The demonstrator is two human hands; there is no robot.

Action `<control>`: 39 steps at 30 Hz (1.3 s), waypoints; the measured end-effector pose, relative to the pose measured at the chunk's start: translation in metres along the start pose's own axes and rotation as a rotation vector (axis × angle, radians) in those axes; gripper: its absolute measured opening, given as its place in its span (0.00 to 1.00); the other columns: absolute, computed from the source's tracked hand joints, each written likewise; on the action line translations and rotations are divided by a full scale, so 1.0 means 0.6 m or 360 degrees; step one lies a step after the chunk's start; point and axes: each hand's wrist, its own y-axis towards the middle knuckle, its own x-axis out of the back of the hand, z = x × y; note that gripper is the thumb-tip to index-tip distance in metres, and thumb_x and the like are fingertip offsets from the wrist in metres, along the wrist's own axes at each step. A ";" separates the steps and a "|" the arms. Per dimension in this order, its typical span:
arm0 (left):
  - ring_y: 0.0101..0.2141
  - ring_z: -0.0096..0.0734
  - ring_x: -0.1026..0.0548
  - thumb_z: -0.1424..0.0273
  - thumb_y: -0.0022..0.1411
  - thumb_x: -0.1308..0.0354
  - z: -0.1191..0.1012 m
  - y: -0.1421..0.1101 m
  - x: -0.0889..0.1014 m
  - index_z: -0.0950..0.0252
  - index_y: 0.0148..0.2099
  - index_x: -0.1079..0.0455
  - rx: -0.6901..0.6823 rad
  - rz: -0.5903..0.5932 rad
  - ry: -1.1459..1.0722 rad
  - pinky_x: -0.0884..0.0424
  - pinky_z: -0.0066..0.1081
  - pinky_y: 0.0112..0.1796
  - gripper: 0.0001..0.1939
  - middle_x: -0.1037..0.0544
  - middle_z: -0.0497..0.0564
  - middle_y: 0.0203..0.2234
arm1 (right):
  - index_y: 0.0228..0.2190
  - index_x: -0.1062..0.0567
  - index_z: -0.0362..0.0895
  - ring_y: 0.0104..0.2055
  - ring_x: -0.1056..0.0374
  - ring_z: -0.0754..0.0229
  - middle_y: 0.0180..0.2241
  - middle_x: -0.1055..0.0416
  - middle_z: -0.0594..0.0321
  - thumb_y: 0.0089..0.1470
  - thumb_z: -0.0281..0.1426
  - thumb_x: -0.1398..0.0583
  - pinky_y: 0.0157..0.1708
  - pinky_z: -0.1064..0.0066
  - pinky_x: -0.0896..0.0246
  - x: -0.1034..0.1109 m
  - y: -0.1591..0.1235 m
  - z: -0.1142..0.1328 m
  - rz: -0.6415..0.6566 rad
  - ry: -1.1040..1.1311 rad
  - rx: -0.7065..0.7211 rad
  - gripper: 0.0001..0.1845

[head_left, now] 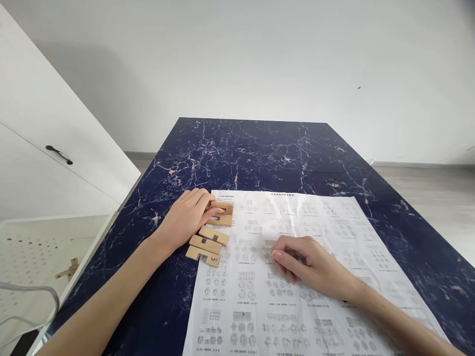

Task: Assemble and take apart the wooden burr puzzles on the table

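Note:
My left hand (189,212) grips a notched wooden puzzle piece (227,217) at the left edge of a printed sheet, thumb on its face and fingers behind. Just below it, several flat wooden puzzle pieces (210,237) with cut-out notches lie in a staggered group, partly on the sheet; the lowest carries a dark "3". My right hand (308,262) rests on the instruction sheet (260,296), its fingers loosely curled with thumb near forefinger and nothing visible in them. The sheet is creased and covered with small line drawings of pieces and assembled shapes.
A dark blue marble-patterned table (245,153) runs up to a pale wall (241,59). At left stands a white cabinet (74,128) with a black handle. Below it, a white perforated surface (33,262) has a small wooden piece (69,269) and a grey cable (33,287).

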 end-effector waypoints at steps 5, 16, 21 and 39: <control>0.36 0.42 0.23 0.52 0.83 0.55 0.001 -0.001 -0.001 0.63 0.44 0.29 -0.0013 -0.0052 0.0088 0.30 0.39 0.41 0.23 0.19 0.54 0.37 | 0.32 0.27 0.47 0.25 0.32 0.64 0.27 0.26 0.64 0.75 0.43 0.45 0.27 0.70 0.39 0.000 0.000 -0.001 0.0014 0.0010 0.0008 0.20; 0.35 0.43 0.20 0.48 0.82 0.57 0.000 -0.002 -0.002 0.62 0.43 0.31 0.0063 -0.0033 0.0159 0.29 0.38 0.39 0.26 0.18 0.54 0.35 | 0.33 0.27 0.47 0.25 0.33 0.64 0.27 0.26 0.65 0.75 0.42 0.44 0.27 0.70 0.39 0.000 -0.002 -0.006 0.0009 0.0008 0.0035 0.19; 0.32 0.43 0.21 0.50 0.83 0.60 -0.002 -0.001 0.000 0.62 0.41 0.32 0.0093 -0.0019 0.0211 0.31 0.38 0.37 0.26 0.19 0.53 0.33 | 0.33 0.27 0.46 0.25 0.33 0.64 0.27 0.25 0.65 0.75 0.41 0.44 0.26 0.70 0.39 0.001 0.000 -0.005 0.0007 0.0005 0.0039 0.18; 0.28 0.43 0.20 0.28 0.62 0.47 -0.006 0.005 0.018 0.59 0.40 0.31 0.0555 0.0142 0.0103 0.37 0.33 0.30 0.37 0.19 0.48 0.27 | 0.32 0.27 0.46 0.25 0.33 0.64 0.27 0.26 0.65 0.74 0.40 0.43 0.26 0.70 0.40 0.002 0.000 0.001 -0.0008 -0.0010 0.0039 0.18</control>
